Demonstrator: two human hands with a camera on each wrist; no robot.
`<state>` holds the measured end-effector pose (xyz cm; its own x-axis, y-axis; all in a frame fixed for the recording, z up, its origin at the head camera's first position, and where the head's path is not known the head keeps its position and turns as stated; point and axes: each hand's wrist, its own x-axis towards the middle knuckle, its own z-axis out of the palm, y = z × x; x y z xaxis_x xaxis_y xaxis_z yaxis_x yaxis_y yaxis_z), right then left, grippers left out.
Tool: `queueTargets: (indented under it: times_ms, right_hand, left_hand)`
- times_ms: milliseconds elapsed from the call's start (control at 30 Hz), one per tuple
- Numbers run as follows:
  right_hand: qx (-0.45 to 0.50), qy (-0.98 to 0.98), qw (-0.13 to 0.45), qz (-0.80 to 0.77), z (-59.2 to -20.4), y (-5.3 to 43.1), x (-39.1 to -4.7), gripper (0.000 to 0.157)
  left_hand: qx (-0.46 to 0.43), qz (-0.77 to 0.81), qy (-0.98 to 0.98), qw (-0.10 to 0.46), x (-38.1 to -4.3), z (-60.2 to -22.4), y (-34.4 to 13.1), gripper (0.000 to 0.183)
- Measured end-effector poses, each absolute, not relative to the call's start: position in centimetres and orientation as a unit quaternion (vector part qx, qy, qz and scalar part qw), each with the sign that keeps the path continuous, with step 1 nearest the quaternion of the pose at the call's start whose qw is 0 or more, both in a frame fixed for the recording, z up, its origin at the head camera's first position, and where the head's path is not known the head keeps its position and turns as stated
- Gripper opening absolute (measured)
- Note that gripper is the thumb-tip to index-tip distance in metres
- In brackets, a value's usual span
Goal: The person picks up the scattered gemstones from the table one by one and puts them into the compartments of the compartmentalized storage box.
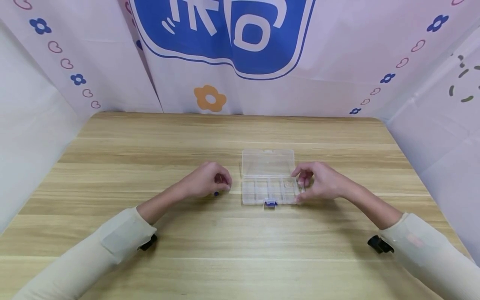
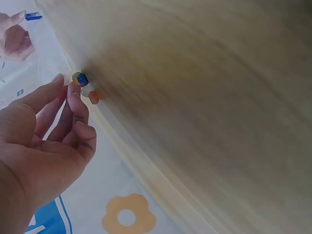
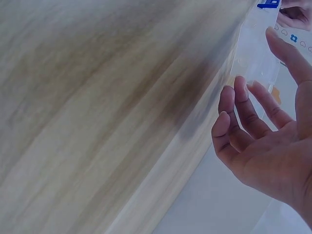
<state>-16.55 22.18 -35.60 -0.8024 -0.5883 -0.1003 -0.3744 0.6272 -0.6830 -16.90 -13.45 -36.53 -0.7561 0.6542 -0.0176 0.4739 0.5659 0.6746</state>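
A clear plastic compartment box [image 1: 262, 191] lies on the table with its lid [image 1: 268, 163] folded back and a blue latch [image 1: 270, 203] at the front. My right hand [image 1: 320, 180] holds its right end, thumb at the front corner and index finger at the back. Left of the box, my left hand [image 1: 208, 180] pinches a small clear piece [image 2: 67, 79] between thumb and index fingertips. Right by those fingertips in the left wrist view are a small yellow-and-blue piece [image 2: 80, 78] and a clear-and-orange one [image 2: 93, 97]. A small pale round piece [image 1: 288, 184] shows in a right-hand compartment.
The wood-grain table [image 1: 240, 250] reaches back to a white cloth [image 1: 123, 83] printed with flowers and hearts. A blue sign print [image 1: 225, 54] hangs at the middle. White cloth walls stand at both sides. Black straps [image 1: 380, 244] sit at the sleeve cuffs.
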Motion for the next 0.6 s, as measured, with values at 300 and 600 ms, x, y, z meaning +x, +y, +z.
queueTargets:
  times_ms: [300,600]
  right_hand:
    - [-0.273,0.887,0.157,-0.338,-35.69,22.15,-16.55,0.057]
    - [-0.278,0.886,0.154,-0.336,-35.65,22.17,-16.51,0.057]
  left_hand:
    - [0.321,0.341,0.874,0.129,-16.83,-36.47,-13.43,0.006]
    - [0.302,0.353,0.875,0.137,-16.74,-35.98,-13.43,0.004]
